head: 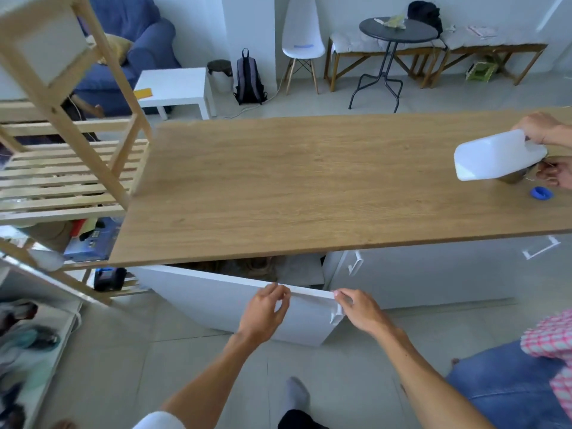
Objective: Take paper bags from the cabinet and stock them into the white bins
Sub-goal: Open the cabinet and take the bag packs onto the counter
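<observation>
Beneath the wooden counter (309, 181), a white cabinet door (216, 300) stands ajar. The left hand (266, 309) and right hand (360, 309), close together, grip its top edge, likely to widen access to the brownish paper bags (247, 264) in the shadows inside.

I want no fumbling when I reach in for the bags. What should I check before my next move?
1. Cabinet door open: ok, swung out from under the countertop.
2. Hands free: not ok; left hand and right hand both grip the door's top edge.
3. Paper bags located: cannot tell; brown shapes inside are blurred.
4. White bins in sight: cannot tell; none in view.
5. Other person's leg clear of the door: ok, apart on the right.
</observation>
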A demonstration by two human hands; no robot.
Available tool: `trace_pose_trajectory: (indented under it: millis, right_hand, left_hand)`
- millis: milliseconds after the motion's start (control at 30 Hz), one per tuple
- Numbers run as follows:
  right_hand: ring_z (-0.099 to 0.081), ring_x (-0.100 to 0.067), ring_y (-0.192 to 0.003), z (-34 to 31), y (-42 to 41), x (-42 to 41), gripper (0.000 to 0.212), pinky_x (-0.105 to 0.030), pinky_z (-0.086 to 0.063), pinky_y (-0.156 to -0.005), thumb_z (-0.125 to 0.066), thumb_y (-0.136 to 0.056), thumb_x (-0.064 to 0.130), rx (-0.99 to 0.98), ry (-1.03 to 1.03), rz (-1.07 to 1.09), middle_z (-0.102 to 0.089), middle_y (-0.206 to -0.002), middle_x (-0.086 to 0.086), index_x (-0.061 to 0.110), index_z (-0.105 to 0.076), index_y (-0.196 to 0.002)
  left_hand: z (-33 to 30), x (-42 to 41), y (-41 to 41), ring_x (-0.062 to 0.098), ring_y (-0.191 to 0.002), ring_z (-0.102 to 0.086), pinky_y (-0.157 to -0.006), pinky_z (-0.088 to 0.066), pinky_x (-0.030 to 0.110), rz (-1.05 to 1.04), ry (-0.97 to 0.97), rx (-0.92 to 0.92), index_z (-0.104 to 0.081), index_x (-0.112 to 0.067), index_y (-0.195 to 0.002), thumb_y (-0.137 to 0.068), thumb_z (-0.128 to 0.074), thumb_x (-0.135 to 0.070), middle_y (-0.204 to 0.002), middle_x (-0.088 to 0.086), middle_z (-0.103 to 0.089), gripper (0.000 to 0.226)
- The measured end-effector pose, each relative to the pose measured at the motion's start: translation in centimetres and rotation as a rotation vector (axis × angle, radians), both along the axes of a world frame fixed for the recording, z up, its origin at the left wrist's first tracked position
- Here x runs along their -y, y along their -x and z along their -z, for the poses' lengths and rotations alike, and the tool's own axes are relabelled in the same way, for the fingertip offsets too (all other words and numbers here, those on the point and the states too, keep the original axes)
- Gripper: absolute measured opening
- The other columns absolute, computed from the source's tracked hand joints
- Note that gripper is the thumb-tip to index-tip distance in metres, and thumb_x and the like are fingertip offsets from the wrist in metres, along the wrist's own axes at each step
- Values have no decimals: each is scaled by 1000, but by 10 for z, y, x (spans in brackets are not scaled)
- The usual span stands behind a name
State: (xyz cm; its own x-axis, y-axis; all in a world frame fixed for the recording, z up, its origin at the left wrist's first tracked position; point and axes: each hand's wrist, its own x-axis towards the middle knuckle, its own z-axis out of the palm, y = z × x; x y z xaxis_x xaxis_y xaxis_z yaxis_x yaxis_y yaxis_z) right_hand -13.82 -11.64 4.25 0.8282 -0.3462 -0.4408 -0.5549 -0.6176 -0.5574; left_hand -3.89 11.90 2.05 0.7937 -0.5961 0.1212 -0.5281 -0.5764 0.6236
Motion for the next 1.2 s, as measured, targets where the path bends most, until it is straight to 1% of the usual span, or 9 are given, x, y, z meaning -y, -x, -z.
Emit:
trace_pose_trajectory:
  millis: [67,200,400,600,700,767,833,1033,1200]
  right_hand:
    - [-64,-23,-116,0,5,-6,34,-30,-48,-90,-45,-105,39,-3,24,-16,-72,-124,2,27,-70,-125]
    - [-63,-23,-118,0,18,-20,36,-29,-47,-91,-45,-105,42,-18,80,-29,-70,-128,3,30,-66,-131]
    - [-67,-18,-91,-7,44,-42,24,-31,-54,-78,-50,-98,54,-42,126,-68,-75,-95,8,40,-70,-94]
    - [-59,-11,-65,-7,70,-82,54,-22,-43,-59,-49,-78,79,-69,215,-239,-63,-65,7,26,-60,-74]
    - [-66,-6,-85,-20,76,-113,44,-22,-49,-75,-52,-82,77,-112,135,-422,-72,-87,14,50,-66,-114]
    - [-63,-11,-120,-28,70,-139,66,-31,-48,-98,-50,-84,78,-124,93,-543,-70,-123,20,66,-29,-145]
    - [-51,-18,-137,-28,60,-168,73,-38,-43,-106,-48,-88,73,-121,108,-683,-57,-144,20,70,-4,-147]
    - [15,-11,-155,-4,44,-246,74,-33,3,-127,-37,-100,57,36,139,-1061,17,-166,15,46,7,-159]
    - [9,-28,-156,25,45,-290,74,-42,7,-122,-29,-102,62,233,186,-1191,8,-168,15,28,-2,-163]
  left_hand:
    - [-1,-41,-18,15,-92,-57,-75,-50,29,-166,-15,140,-64,-19,-99,-97,-58,-25,-98,-5,-61,9]
    - [-1,-106,-48,23,-124,-47,-102,-41,36,-389,-226,89,-61,-17,-123,-99,-55,-36,-126,4,-55,31]
    - [-13,-150,-60,23,-149,-24,-121,-23,40,-341,-383,-53,-42,-19,-149,-103,-38,-49,-161,5,-30,55]
    - [-8,-172,-54,20,-154,-10,-123,-15,37,-321,-408,-73,-39,-15,-150,-104,-36,-45,-164,6,-22,55]
    - [-7,-182,-43,19,-154,-8,-121,-19,38,-306,-400,-67,-42,-14,-148,-105,-36,-41,-164,5,-22,51]
    - [-8,-189,-36,18,-154,-6,-117,-27,39,-287,-374,-71,-46,-13,-145,-106,-37,-36,-163,3,-26,45]
    - [-12,-200,-30,17,-154,-4,-116,-29,40,-268,-368,-86,-45,-13,-145,-107,-36,-33,-164,2,-23,44]
    - [-15,-235,-19,16,-153,8,-126,-7,39,-202,-428,-147,-16,-12,-158,-108,-29,-34,-167,4,3,57]
    - [-15,-262,-8,16,-152,13,-123,4,31,-213,-438,-160,-2,-11,-159,-109,-24,-28,-166,5,9,57]
